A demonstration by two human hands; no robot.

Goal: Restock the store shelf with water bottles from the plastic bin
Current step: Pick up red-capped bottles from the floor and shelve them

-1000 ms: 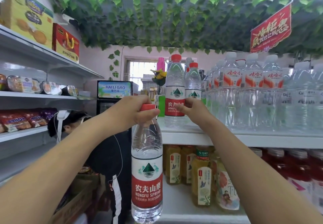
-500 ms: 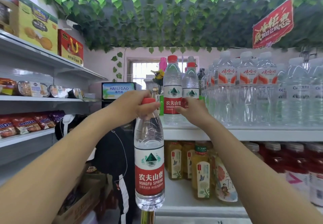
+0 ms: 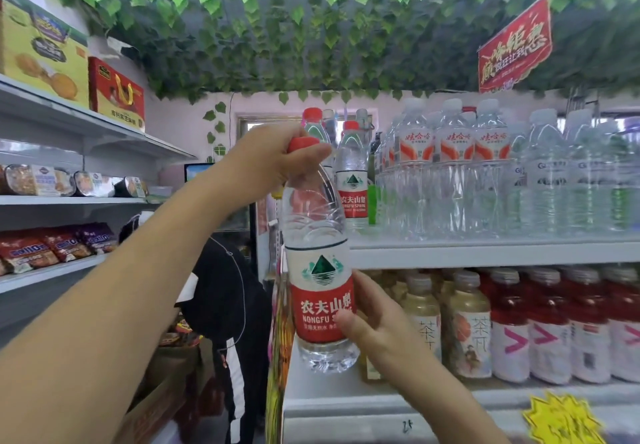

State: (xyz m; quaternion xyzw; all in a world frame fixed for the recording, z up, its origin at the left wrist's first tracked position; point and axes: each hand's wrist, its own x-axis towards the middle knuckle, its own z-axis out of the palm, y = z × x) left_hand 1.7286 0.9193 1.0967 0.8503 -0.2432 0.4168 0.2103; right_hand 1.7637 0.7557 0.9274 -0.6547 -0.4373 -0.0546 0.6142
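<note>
My right hand (image 3: 377, 326) has dropped from the white store shelf (image 3: 485, 253) to clasp the label of the clear, red-capped plastic water bottle (image 3: 318, 270) at frame centre. My left hand (image 3: 273, 159) curls round its cap. Placing step, I judge: next, lift it onto that shelf.

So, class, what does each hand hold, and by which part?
Both hold one water bottle: the left hand grips its red cap, the right hand clasps its red label lower down.
</note>
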